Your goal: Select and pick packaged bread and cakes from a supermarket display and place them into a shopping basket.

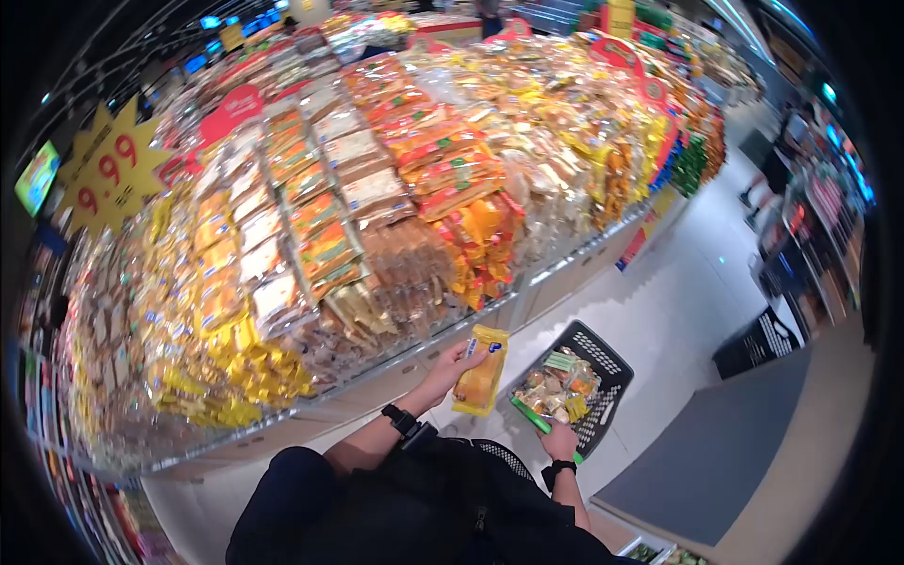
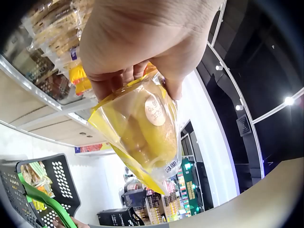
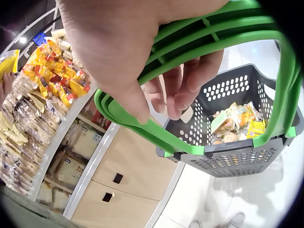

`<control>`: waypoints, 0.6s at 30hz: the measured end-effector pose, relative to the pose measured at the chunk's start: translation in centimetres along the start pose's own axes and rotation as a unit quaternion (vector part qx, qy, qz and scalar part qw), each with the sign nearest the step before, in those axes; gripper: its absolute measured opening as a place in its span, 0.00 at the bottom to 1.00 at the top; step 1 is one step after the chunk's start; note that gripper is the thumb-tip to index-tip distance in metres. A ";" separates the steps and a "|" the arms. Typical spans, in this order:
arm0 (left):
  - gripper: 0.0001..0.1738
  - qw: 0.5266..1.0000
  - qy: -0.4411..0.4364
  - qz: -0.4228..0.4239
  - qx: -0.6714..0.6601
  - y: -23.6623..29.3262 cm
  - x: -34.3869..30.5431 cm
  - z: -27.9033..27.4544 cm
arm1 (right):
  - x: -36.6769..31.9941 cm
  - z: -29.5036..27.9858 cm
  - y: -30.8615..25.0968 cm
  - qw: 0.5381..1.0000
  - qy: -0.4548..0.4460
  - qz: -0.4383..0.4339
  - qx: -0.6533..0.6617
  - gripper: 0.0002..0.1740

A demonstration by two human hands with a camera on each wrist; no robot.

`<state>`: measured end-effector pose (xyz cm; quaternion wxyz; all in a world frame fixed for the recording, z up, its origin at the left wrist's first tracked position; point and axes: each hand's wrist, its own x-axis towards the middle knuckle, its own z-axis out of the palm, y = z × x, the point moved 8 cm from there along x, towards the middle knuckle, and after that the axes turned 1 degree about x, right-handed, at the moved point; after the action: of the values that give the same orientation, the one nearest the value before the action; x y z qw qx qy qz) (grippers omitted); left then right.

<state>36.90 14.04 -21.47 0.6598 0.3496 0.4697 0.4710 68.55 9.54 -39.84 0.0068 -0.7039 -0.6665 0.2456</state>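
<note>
My left hand (image 1: 441,379) pinches a yellow-edged clear bag of bread (image 1: 480,373), held up in front of the shelf edge. In the left wrist view the bag (image 2: 147,123) hangs below the thumb and fingers, a round pale label (image 2: 155,112) on its face. The green handles (image 3: 285,71) of a shopping basket are in the grip of my right hand (image 3: 109,42), fingers curled beneath them. Below hangs the dark grey perforated basket (image 3: 232,162), with several packaged foods (image 3: 232,124) at its bottom.
A long sloping display of packaged breads and snacks (image 1: 377,188) runs along the left and front, edged by a rail. A yellow price sign (image 1: 108,169) reads 9.99. At right are a grey panel (image 1: 716,443), a black crate (image 1: 758,341) and a person (image 1: 780,160) farther off.
</note>
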 end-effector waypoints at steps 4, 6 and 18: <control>0.24 0.991 0.108 0.068 0.036 1.9 -4.4 -2.2 | 0.4 -0.1 -0.2 0.999 -0.018 -0.037 -0.019 0.24; 0.24 0.983 0.163 0.067 0.054 2.2 -7.1 -3.5 | -0.2 0.2 0.6 1.000 -0.001 -0.012 -0.021 0.24; 0.20 0.962 0.252 0.082 0.056 2.2 -15.5 -9.0 | -2.3 1.7 0.6 1.000 0.004 -0.009 -0.007 0.25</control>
<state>25.90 0.20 -17.83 0.4582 0.2934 0.6164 0.5693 68.59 6.76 -40.72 0.0067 -0.6986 -0.6746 0.2384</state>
